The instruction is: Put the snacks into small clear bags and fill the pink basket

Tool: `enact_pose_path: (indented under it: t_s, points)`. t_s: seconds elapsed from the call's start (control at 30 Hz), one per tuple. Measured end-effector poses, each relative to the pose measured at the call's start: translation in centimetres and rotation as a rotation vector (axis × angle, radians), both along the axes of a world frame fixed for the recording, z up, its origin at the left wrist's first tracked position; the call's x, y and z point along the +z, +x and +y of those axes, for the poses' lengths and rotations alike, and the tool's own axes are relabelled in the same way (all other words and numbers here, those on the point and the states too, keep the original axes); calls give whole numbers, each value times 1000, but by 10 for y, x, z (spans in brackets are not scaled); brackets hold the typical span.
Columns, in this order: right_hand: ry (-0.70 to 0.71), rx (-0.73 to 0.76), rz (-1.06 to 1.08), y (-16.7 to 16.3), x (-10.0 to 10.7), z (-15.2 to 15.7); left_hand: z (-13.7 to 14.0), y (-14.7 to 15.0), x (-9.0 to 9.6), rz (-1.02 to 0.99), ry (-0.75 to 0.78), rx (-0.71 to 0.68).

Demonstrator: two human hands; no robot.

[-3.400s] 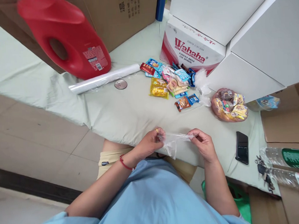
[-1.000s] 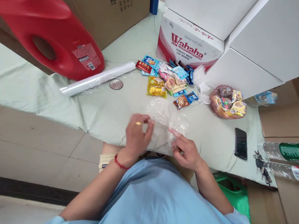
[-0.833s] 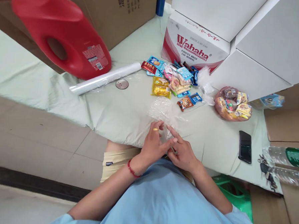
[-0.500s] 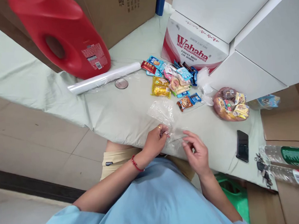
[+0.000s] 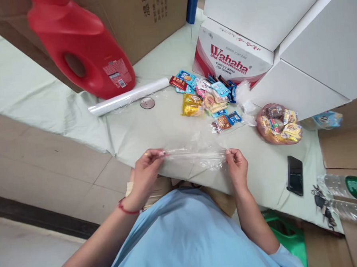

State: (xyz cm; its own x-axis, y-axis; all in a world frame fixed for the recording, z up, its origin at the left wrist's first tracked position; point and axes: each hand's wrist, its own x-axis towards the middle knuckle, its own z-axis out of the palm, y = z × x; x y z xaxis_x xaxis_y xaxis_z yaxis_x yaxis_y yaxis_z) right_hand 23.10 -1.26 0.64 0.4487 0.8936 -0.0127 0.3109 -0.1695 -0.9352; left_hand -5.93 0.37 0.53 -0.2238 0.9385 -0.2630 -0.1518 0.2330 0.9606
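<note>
A clear plastic bag [image 5: 194, 154] is stretched sideways between my two hands, just above the near edge of the table. My left hand [image 5: 148, 163] pinches its left end between thumb and fingers. At the other end, my right hand [image 5: 236, 164] grips the plastic in the same way. Beyond the bag lies a pile of wrapped snacks [image 5: 208, 96] in several colours. A brown cookie packet [image 5: 221, 123] lies at the near side of that pile, seen partly through the clear plastic.
A plastic roll [image 5: 128, 97] and a round metal disc [image 5: 147, 103] lie left of the snacks, near a red jug [image 5: 87, 54]. A Wahaha box [image 5: 228, 59] stands behind. To the right are a filled snack bag [image 5: 278, 124], a phone [image 5: 295, 175] and keys [image 5: 323, 205].
My hands have moved apart, the left one further to the left. My right hand, open before, has closed on the plastic bag, which is now pulled taut.
</note>
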Motion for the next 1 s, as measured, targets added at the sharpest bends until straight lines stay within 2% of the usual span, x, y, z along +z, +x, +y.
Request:
enact_pose_path:
  t_s: [0.1, 0.2, 0.3, 0.37, 0.43, 0.5, 0.57, 0.67, 0.73, 0.77, 0.83, 0.87, 0.93, 1.0]
  points:
    - [3, 39, 4, -2, 0, -11, -20, -29, 10, 134, 59, 3]
    - [25, 76, -41, -5, 0, -17, -32, -34, 40, 334, 255, -17]
    - [56, 124, -142, -7, 0, -18, -21, -13, 71, 473, 415, -236]
    - [85, 172, -205, -7, 1, -19, 0, 10, 75, 615, 472, -394]
    - [116, 198, -265, -3, 1, -23, 26, 31, 62, 762, 522, -558]
    - [122, 187, -323, 6, -1, -31, 48, 47, 37, 914, 516, -678]
    - [64, 187, -350, 23, -6, -44, 58, 53, 9, 1064, 459, -693]
    - [-101, 194, -317, 54, -10, -65, 51, 48, -19, 1171, 489, -703]
    - [-149, 128, -315, 68, -2, -73, 42, 43, -26, 1195, 512, -685]
    - [-130, 70, -331, 70, 6, -72, 38, 42, -26, 1203, 514, -675]
    - [-20, -14, -390, 65, 25, -62, 35, 41, -25, 1214, 511, -671]
    - [55, -10, -424, 57, 34, -52, 35, 41, -24, 1219, 510, -677]
    - [186, 141, -491, 36, 45, -29, 37, 41, -23, 1227, 511, -691]
    - [240, 406, -557, 15, 41, -5, 40, 38, -21, 1233, 512, -710]
